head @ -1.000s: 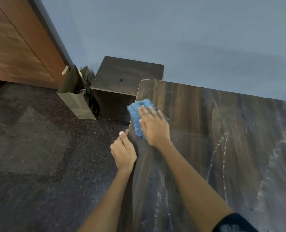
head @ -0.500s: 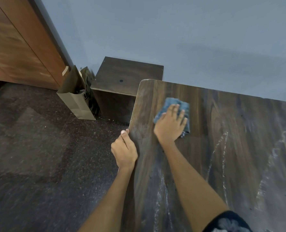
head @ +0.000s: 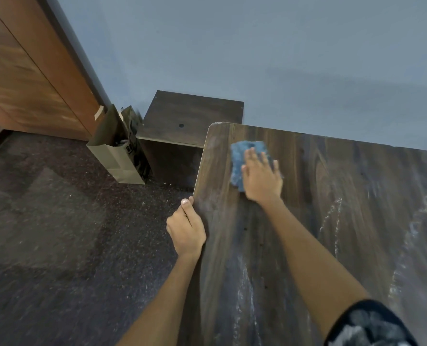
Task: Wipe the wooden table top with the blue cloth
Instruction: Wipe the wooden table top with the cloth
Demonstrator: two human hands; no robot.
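The blue cloth [head: 242, 158] lies bunched on the wooden table top [head: 332, 221] near its far left corner, set in a little from the left edge and just short of the far edge; its longer axis runs roughly from the far edge toward the near one, and one rumpled corner points at the far edge. The right hand [head: 261, 179] lies flat on it, palm down with the fingers spread and aimed at the far edge, pressing the cloth to the wood and covering its right half. The left hand [head: 186, 227] is closed around the table's left edge, thumb on top along the rim, the other fingers curled underneath out of sight. Pale, chalky streaks cross the table top toward the near and right sides. On the floor beyond the far left corner stands a dark wooden box [head: 190, 121], and just beside it a brown paper bag [head: 115, 156] stands open; dark things show inside it, too dim to identify. No legible writing shows anywhere.
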